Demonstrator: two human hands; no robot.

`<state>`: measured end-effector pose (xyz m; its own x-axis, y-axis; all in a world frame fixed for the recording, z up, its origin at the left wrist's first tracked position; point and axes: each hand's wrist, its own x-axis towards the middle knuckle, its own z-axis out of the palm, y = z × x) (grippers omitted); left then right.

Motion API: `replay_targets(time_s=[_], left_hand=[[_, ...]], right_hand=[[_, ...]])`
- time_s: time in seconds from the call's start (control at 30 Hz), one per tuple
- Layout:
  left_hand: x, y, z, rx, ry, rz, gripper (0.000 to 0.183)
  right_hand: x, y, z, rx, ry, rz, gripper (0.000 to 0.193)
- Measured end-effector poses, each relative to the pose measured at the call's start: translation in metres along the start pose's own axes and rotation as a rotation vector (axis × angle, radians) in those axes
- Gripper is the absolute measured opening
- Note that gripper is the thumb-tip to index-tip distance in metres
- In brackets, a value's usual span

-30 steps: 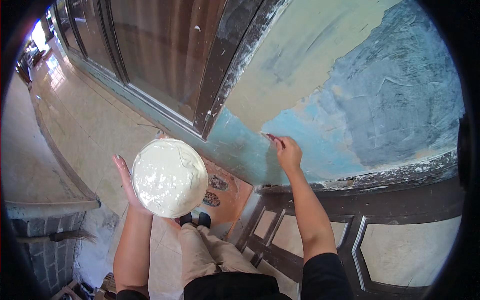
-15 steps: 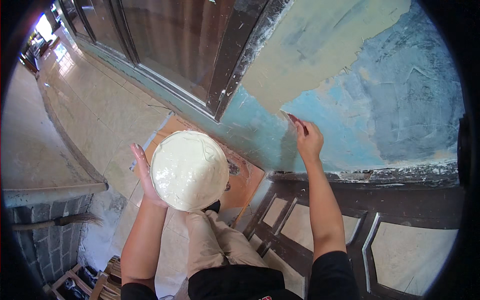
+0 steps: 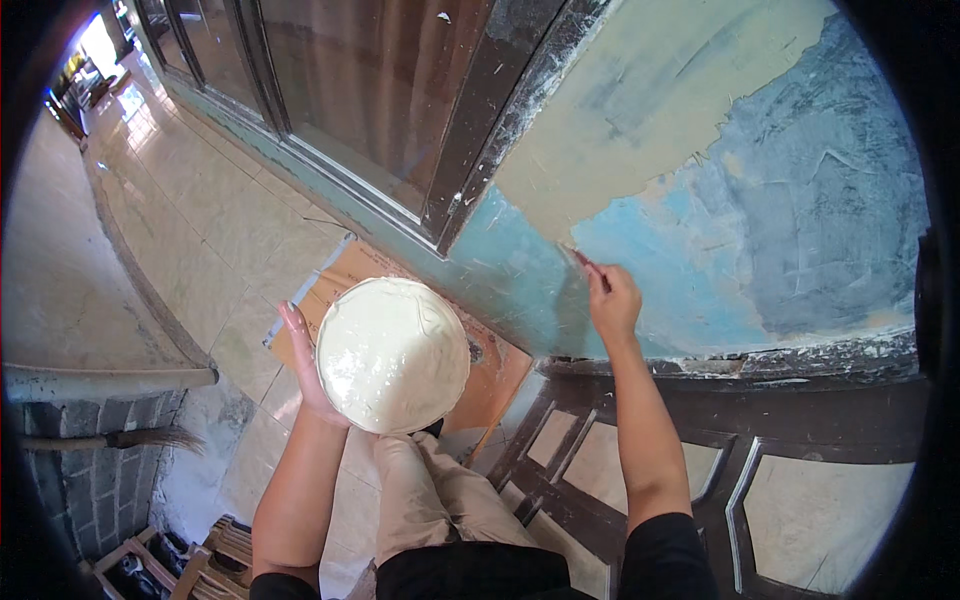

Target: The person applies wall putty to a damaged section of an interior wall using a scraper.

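My left hand (image 3: 313, 375) supports a round tub of creamy off-white putty (image 3: 392, 355) from its left side, thumb up along the rim. The putty fills the tub to the brim, and its surface is smooth and glossy with a few ridges. My other fingers are hidden beneath the tub. In my right hand (image 3: 617, 305) is a putty knife (image 3: 579, 257), pinched by its reddish-brown handle. The blade meets the wall at the lower tip of a beige putty patch (image 3: 600, 140). Bare light-blue paint (image 3: 650, 240) surrounds that tip.
A dark-framed window (image 3: 370, 100) borders the putty patch on the left. Below the wall is dark wooden panelling (image 3: 650, 460). Orange-brown cardboard (image 3: 500, 375) lies on the tiled floor (image 3: 220, 240). A broom (image 3: 150, 440) and a wooden rack (image 3: 215, 560) are at lower left.
My right hand and the putty knife have moved slightly down the wall. The tub has shifted a little right and down in the picture, as the view has also shifted.
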<state>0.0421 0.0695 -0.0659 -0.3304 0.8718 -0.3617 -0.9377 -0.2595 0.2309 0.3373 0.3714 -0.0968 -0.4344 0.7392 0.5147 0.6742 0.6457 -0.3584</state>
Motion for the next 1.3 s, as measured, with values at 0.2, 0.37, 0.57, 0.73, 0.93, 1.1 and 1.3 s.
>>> replay_targets(time_s=[0.2,0.37,0.57,0.73,0.93,1.1,1.3], left_hand=[[-0.008,0.001,0.009,-0.021,-0.072,-0.069,0.107],[-0.012,0.007,0.011,-0.024,-0.09,-0.044,0.104],[-0.008,0.0,0.02,0.033,-0.058,-0.035,0.106],[-0.01,0.003,0.022,0.018,-0.102,-0.041,0.106],[-0.003,-0.005,0.022,0.01,-0.028,-0.015,0.106],[-0.006,-0.002,0.018,0.003,-0.055,-0.051,0.103],[-0.005,-0.015,0.057,0.009,-0.114,-0.005,0.102]], right_hand=[[0.012,0.018,0.006,-0.124,-0.028,0.015,0.01],[0.008,0.002,-0.005,0.046,0.045,0.002,0.012],[0.001,0.01,0.01,-0.059,-0.084,-0.035,0.013],[0.017,0.002,-0.008,0.04,0.041,0.029,0.012],[-0.017,0.022,0.005,-0.039,-0.077,-0.054,0.007],[0.003,0.023,-0.014,-0.004,0.05,0.065,0.008],[-0.001,-0.028,-0.078,0.27,-0.019,0.066,0.007]])
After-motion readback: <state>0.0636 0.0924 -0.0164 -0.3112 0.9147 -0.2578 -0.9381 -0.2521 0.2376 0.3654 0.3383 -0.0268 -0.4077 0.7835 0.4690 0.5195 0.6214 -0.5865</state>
